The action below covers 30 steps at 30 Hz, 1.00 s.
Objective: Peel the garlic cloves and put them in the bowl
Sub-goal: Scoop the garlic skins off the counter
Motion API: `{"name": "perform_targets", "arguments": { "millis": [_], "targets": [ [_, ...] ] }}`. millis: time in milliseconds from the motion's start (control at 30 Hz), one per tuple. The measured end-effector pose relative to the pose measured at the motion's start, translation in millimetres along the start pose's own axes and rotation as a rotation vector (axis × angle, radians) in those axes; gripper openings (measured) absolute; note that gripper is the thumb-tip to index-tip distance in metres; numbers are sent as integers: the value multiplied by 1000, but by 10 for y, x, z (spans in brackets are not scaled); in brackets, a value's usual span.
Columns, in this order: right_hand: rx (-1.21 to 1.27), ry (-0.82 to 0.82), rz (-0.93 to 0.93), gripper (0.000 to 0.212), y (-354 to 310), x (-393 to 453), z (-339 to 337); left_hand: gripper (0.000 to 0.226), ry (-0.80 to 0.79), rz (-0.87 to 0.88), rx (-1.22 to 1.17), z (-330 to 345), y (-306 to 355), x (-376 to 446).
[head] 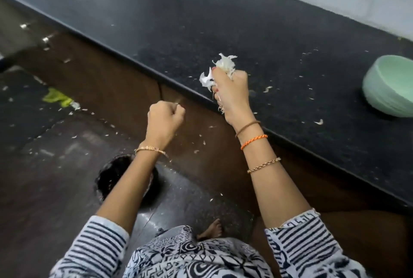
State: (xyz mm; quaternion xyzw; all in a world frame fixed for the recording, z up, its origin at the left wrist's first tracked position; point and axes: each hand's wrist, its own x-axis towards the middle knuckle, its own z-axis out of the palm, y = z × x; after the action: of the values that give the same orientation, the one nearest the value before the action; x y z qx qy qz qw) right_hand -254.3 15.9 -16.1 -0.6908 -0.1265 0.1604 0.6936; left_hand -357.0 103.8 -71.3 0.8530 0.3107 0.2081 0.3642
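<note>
Two fists, right hand (232, 90) clutching garlic skins (220, 69) (perhaps cloves) over counter edge (178, 83).

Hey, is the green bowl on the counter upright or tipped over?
Upright. The mint-green bowl sits on its base on the black countertop, its opening facing up. The frame edge cuts it off, so its contents cannot be told.

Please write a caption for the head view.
Right hand grips garlic skins over the counter; green bowl nearby.
</note>
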Motion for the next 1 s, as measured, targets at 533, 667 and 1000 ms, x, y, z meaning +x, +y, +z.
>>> {"name": "perform_targets", "arguments": {
  "millis": [533, 667, 1000],
  "targets": [
    [-179, -527, 368, 44, 1345, -566, 2260, 43, 319, -1223, -1335, -843, -2367, -167],
    [-431, -609, 417, 40, 2100, -362, 2582, 38, 468, -1365, -1089, -666, -2941, -126],
    [-1141, -920, 537, 29, 4988, 62, 3112, 36, 312, -1521, -923, 879, -5281, -139]
  ]
}}
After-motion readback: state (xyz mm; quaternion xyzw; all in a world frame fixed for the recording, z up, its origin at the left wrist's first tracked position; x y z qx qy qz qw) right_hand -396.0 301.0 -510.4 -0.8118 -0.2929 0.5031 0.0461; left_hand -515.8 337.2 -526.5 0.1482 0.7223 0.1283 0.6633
